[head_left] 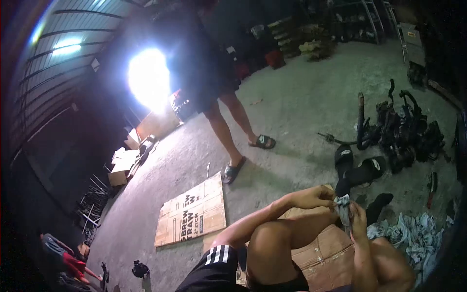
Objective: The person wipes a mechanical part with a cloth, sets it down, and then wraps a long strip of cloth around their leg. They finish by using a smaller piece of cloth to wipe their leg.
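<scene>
Two hands, our left hand (pixel 314 197) and right hand (pixel 359 223), grasp a grey rag (pixel 343 212); we judge it light, limp, best pinched by its edges.

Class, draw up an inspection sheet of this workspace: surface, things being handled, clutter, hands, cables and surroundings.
Surface: grey floor, stained; cardboard beneath the seated person's legs.
Things handled: grey cloth, bunched.
Clutter: dark machine parts, black sandals, rag heap, printed cardboard sheet.
Hands: left hand and right hand both hold the cloth.
Cables: none clearly seen.
Surroundings: standing person; bright light beyond.
</scene>
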A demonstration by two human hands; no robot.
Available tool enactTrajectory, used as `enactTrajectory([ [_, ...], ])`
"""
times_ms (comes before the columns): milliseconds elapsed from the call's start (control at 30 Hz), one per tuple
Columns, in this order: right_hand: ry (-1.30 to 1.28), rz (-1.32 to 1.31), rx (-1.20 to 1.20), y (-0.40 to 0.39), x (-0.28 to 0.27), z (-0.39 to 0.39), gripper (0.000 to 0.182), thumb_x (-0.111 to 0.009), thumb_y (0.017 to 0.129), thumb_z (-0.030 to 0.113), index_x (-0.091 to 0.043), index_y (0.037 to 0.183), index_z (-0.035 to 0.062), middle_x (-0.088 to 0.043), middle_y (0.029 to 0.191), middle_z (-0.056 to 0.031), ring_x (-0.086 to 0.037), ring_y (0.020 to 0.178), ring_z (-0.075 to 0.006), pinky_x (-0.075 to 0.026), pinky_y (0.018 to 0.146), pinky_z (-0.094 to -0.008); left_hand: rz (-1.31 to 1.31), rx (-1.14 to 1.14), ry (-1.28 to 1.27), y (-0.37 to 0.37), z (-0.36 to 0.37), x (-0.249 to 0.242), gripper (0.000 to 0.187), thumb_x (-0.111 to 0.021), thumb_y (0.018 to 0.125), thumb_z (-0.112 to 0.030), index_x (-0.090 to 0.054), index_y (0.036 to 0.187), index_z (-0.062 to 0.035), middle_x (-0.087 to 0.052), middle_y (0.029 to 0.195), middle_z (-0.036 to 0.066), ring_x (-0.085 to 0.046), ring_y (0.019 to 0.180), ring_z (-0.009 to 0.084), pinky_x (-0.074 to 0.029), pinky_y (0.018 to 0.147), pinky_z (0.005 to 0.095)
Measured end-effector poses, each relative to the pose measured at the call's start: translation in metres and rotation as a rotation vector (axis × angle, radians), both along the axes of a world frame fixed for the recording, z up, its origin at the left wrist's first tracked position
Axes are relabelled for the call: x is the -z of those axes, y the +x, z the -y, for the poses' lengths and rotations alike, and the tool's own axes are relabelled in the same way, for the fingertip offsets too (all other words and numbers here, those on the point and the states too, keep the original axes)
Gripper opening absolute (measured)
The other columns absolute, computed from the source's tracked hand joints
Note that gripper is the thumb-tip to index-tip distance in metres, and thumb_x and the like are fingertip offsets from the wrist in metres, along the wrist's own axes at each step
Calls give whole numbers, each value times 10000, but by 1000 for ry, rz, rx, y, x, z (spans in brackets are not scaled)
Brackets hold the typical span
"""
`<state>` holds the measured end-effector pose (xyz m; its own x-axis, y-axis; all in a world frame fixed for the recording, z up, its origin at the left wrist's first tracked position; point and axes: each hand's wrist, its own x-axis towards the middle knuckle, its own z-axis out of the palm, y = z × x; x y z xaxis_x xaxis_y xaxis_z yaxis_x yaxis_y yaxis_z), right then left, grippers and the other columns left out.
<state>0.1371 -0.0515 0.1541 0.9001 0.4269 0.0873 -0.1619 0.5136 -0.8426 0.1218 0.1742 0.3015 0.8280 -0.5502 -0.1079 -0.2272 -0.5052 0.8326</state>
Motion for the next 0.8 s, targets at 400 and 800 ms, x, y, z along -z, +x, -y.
enactTrajectory([
  [400,-401,202,-23,-8,-22,35,267,-738,932,241,-709,1037,-2,-611,857,24,-498,757,-72,-419,651,-260,-59,-168,12,6,-12,-2,449,-404,1075,-300,-599,1273,53,-650,1228,178,-588,1124,259,-450,1017,412],
  [800,-163,47,-50,4,-6,67,227,-670,995,216,-701,992,-9,-615,784,58,-496,683,-4,-384,607,-184,-31,-691,-371,6,3,0,408,-459,1068,-319,-661,1144,26,-691,951,84,-639,875,187,-497,827,321],
])
